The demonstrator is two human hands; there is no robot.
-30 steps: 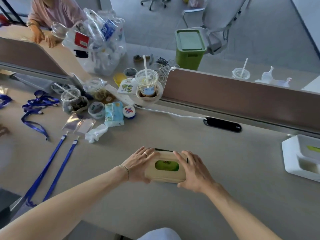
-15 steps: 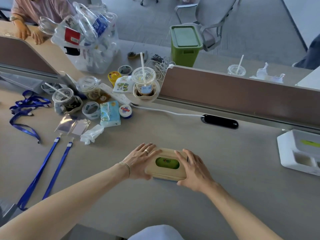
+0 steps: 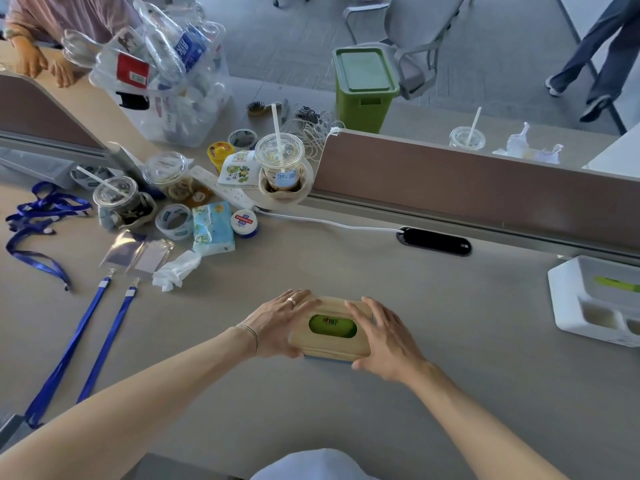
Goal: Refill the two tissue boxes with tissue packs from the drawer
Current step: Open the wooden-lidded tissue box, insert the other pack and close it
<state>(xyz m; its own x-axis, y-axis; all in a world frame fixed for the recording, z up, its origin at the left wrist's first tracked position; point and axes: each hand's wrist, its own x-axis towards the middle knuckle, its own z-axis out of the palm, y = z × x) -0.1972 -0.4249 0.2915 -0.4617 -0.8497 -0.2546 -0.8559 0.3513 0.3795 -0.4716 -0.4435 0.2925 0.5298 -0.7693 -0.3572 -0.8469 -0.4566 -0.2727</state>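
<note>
While the tissue box (image 3: 330, 329) lies on the desk (image 3: 450, 393) straight ahead of me, long axis left to right, I see a green pack through its oval slot. My left hand (image 3: 277, 323) and right hand (image 3: 386, 337) flank its short ends, fingers spread flat, pressing the wooden lid inward and down. Both sit equally close. I judge seating the lid comes next. A white box (image 3: 568, 306) waits far right.

Open-plan office: desk (image 3: 450, 393) w/ divider panel (image 3: 467, 181), swivel chair (image 3: 412, 26), lanyards (image 3: 79, 344) + badge holders (image 3: 136, 252).
</note>
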